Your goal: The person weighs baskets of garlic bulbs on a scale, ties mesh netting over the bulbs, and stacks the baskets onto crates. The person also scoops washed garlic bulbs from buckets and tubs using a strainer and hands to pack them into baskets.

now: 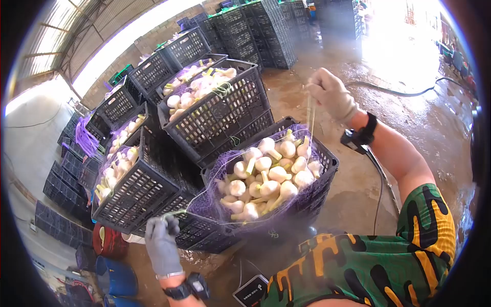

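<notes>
A purple mesh bag [210, 190] lines a black plastic crate in front of me, and many garlic bulbs [263, 163] with cut stems fill it. My left hand [162, 245], in a grey glove, is closed on a pale drawstring [179, 211] at the bag's left edge. My right hand [332, 96], in a light glove, is raised at the crate's far right, its fingers pinched on the drawstring, which runs down to the bag's rim. The string is stretched on both sides. The bag's mouth stands open, with the bulbs showing.
A stacked crate of garlic [215, 110] stands just beyond, and another garlic crate [138, 181] is at the left. Tall stacks of black crates [250, 30] rise behind. A dark hose [394, 92] lies on the wet floor; blue barrels [116, 276] stand at lower left.
</notes>
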Demonstrator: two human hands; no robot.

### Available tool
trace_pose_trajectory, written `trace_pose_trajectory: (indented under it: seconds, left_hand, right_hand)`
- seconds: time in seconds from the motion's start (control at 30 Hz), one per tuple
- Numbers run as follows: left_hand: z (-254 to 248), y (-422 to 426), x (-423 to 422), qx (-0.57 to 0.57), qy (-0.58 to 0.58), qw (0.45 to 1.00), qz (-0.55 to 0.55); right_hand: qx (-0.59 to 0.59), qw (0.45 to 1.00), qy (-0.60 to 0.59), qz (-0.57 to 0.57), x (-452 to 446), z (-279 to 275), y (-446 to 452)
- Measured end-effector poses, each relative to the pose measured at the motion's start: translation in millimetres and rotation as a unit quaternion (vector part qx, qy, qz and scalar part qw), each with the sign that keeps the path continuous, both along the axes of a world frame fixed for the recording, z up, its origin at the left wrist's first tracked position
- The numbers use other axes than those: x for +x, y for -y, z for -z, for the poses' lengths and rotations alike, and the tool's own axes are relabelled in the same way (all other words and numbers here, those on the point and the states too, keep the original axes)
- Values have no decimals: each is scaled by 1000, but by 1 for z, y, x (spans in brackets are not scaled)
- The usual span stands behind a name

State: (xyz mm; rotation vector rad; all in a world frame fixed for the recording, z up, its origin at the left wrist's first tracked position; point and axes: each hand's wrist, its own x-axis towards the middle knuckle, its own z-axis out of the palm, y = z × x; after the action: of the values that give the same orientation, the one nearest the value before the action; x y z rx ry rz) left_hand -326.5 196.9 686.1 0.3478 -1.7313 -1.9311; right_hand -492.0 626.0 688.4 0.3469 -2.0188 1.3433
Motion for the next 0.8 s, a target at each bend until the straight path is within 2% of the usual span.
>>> trace_pose_trajectory:
  seconds: [0.03, 0.1, 0.13, 0.17, 0.2, 0.23, 0.27, 0.3, 0.33, 0.37, 0.43, 0.47, 0.5, 0.53, 0.57, 0.6, 0.63, 0.7, 0.73, 0.77, 0.8]
  left_hand:
    - [-4, -1, -7, 1, -4, 1000, 2]
    - [-12, 3, -24, -177, -27, 983, 33]
    - [-10, 5, -35, -174, -29, 984, 36]
    - [-6, 9, -47, -258, -23, 966, 14]
    - [1, 18, -55, -341, -15, 940, -16]
    - [7, 28, -58, -326, 18, 945, -30]
    - [14, 35, -53, -160, 18, 987, -18]
    - [17, 40, -45, 11, 11, 1000, -8]
    - [31, 59, -44, 103, -3, 994, 34]
    - [40, 67, -45, 174, -5, 983, 56]
    - [49, 61, -53, 269, -10, 960, 73]
    - [56, 60, -55, 115, -19, 988, 105]
    - [62, 57, -56, -40, -26, 990, 132]
    - [44, 35, -47, 76, 65, 991, 90]
    - [70, 66, -51, 128, 102, 973, 161]
    - [93, 87, -44, -331, 39, 933, 136]
    - [116, 107, -37, -721, -29, 688, 81]
    - [188, 158, -14, -777, -69, 611, 137]
    - [166, 137, 8, -561, 178, 787, 187]
    - [134, 109, 37, -263, 401, 852, 211]
    - [124, 104, 47, -300, 413, 821, 255]
  right_hand:
    - [1, 1000, -4, 2, 2, -12, 8]
    - [-93, 986, 87, -112, 4, -33, 21]
    - [-92, 984, 108, -107, 1, -40, 22]
    - [-91, 984, 109, -106, 6, -43, 22]
    - [-149, 965, 121, -177, 11, -50, 26]
    - [-209, 935, 135, -251, 15, -56, 33]
    - [-274, 904, 136, -298, 16, -60, 30]
    - [-311, 867, 134, -366, 24, -75, 29]
    - [-292, 872, 82, -383, 27, -85, 35]
    - [-247, 852, 67, -456, 23, -97, 33]
    - [-180, 867, 50, -463, 24, -113, 55]
    - [-166, 886, 42, -431, 23, -113, 69]
    - [-164, 882, 43, -439, 23, -107, 78]
    - [-149, 893, 64, -419, 25, -98, 88]
    - [-133, 903, 88, -398, 30, -90, 95]
    - [-144, 906, 112, -383, 40, -85, 98]
    - [-139, 913, 109, -368, 42, -77, 97]
    - [-100, 928, 140, -330, 38, -61, 82]
    - [-100, 927, 140, -332, 34, -54, 76]
    - [-145, 916, 172, -332, 32, -46, 71]
    - [-189, 902, 204, -330, 32, -40, 67]
